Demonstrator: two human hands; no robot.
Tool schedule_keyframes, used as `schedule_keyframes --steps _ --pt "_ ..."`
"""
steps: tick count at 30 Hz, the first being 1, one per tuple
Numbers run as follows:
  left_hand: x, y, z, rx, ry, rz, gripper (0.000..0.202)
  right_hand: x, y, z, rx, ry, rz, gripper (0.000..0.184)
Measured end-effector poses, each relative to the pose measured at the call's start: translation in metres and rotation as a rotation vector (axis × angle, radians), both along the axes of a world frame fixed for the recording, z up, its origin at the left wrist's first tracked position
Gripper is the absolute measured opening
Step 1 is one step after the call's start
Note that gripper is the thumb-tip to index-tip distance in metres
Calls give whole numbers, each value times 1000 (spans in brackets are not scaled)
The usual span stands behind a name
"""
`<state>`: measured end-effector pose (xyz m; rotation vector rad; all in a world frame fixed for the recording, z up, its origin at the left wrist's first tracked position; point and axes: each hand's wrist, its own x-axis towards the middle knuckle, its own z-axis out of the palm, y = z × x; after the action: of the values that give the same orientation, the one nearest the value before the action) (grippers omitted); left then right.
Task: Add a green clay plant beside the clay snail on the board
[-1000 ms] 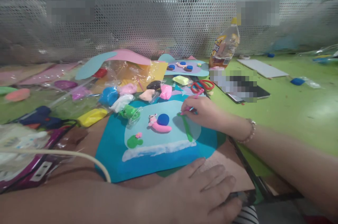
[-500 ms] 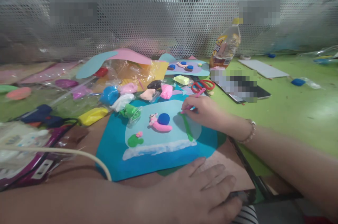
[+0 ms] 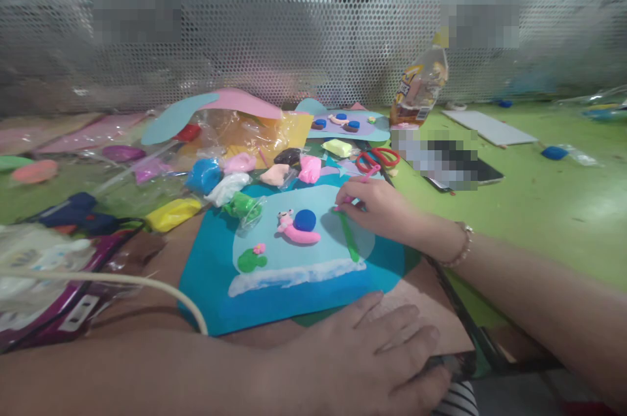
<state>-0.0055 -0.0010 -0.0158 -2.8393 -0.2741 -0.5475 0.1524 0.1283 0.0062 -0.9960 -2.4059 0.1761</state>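
A blue card [image 3: 215, 298] lies in front of me with a pale-blue panel on it. The panel carries a pink clay snail [image 3: 300, 233] with a blue shell, a green clay lily pad [image 3: 251, 260] with a pink flower, and a long green clay strip [image 3: 351, 240]. My right hand [image 3: 385, 210] pinches a slim pink modelling tool [image 3: 371, 174], its lower end by the top of the green strip. Below the card, my left hand [image 3: 367, 354] rests flat, fingers spread, over the brown board [image 3: 441, 321].
Bagged clay lumps, among them a green one [image 3: 243, 207], crowd the card's far edge. Behind my right hand lie red-handled scissors [image 3: 377, 159]. A bottle [image 3: 421, 86] and a phone-like dark device [image 3: 484, 171] stand farther right. A pale cable [image 3: 122, 279] crosses the left side.
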Motion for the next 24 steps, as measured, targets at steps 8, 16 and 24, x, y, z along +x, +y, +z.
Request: schedule_keyframes --steps 8,16,24 --pt "1 0 3 -7 -2 3 34 0 -1 2 -27 4 -10 8" --pt "1 0 1 -13 -12 -3 33 0 -1 1 -14 -17 -13 7" --pt "1 0 -2 -15 -11 -2 33 0 -6 4 -9 -97 8 13"
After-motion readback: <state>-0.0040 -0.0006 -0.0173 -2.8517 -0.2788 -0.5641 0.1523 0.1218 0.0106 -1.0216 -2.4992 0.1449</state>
